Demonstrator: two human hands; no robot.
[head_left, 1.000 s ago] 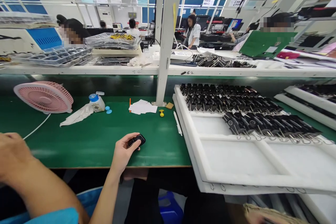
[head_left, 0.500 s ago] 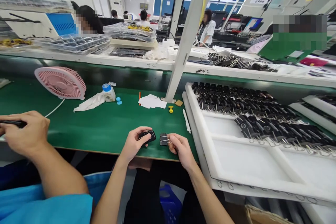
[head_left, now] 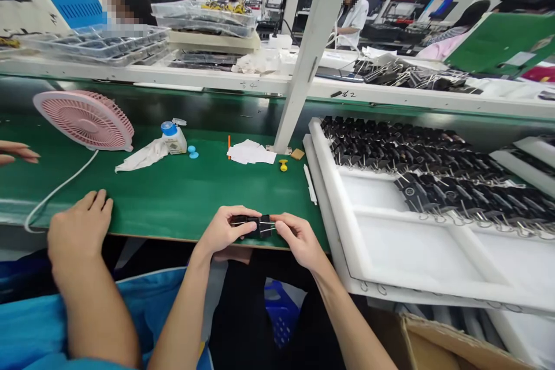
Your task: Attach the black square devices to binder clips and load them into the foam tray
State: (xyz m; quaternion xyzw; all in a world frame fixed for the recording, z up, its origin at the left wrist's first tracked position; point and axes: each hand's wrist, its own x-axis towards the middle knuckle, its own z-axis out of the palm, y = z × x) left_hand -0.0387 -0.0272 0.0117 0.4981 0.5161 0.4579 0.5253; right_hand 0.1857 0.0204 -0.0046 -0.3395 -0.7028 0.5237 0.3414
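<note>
Near the front edge of the green table, my left hand (head_left: 225,230) is closed on a small black device (head_left: 245,221). My right hand (head_left: 299,237) pinches the wire handles of a black binder clip (head_left: 265,226). Clip and device meet between the two hands; my fingers hide part of both, so how far the clip's jaws go over the device cannot be seen.
White foam tray (head_left: 359,248) with rows of clipped black parts at right. A pen (head_left: 310,184), yellow piece (head_left: 283,165), papers (head_left: 251,152), bottle (head_left: 174,139) and pink fan (head_left: 84,120) lie beyond. A neighbour's hand (head_left: 80,222) rests on the table edge at left.
My right hand has brought the binder clip left against the device, closing the gap. The neighbour's hand, which held a black object, now rests on the table edge. The view has shifted slightly.
</note>
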